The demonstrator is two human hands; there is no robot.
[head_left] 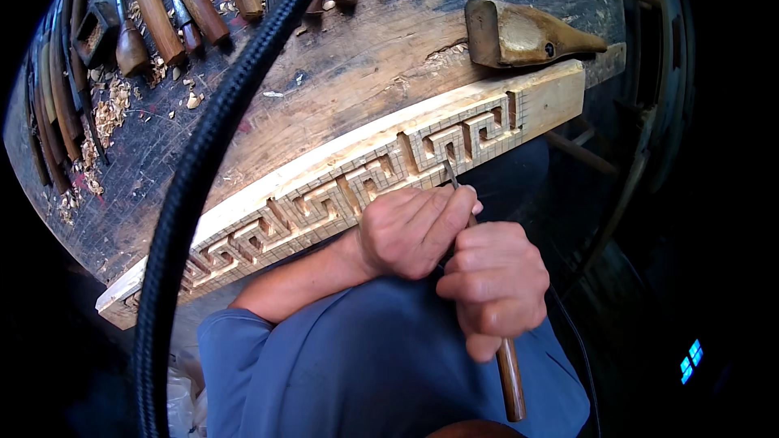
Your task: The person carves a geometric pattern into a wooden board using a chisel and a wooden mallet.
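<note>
A long pale wooden board [552, 101] lies slantwise along the near edge of the bench, its front carved with a stepped key pattern over a pencilled grid. My right hand [497, 280] is wrapped round the wooden handle of a chisel [511, 381], whose butt sticks out below the fist. Closer to the blade, my left hand [418, 227] pinches the same chisel and rests against the board's lower edge. The thin steel blade meets the carving right of the board's middle; its very tip is hard to make out.
A wooden mallet [527, 36] lies on the worn bench [365, 57] behind the board's right end. Several wooden-handled carving tools [154, 12] and wood shavings [114, 118] cover the far left. A thick black braided cable [215, 126] crosses the view at left.
</note>
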